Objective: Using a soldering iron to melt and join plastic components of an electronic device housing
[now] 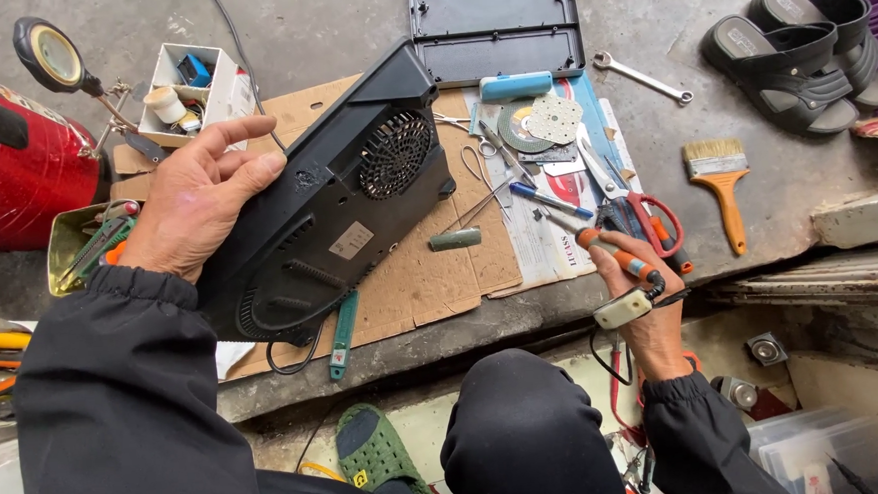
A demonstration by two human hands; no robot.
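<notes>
I saw bare cardboard (441, 277) between my hands | left hand (191, 195) clasped the upturned black cooktop (327, 203) by its left edge | right hand (643, 311) closed around an orange-handled screwdriver (609, 251), right of the cooktop.

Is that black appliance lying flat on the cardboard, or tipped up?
Tipped up. The left hand holds the black appliance tilted on its lower edge, its vented underside with the round fan grille facing the camera.
</notes>
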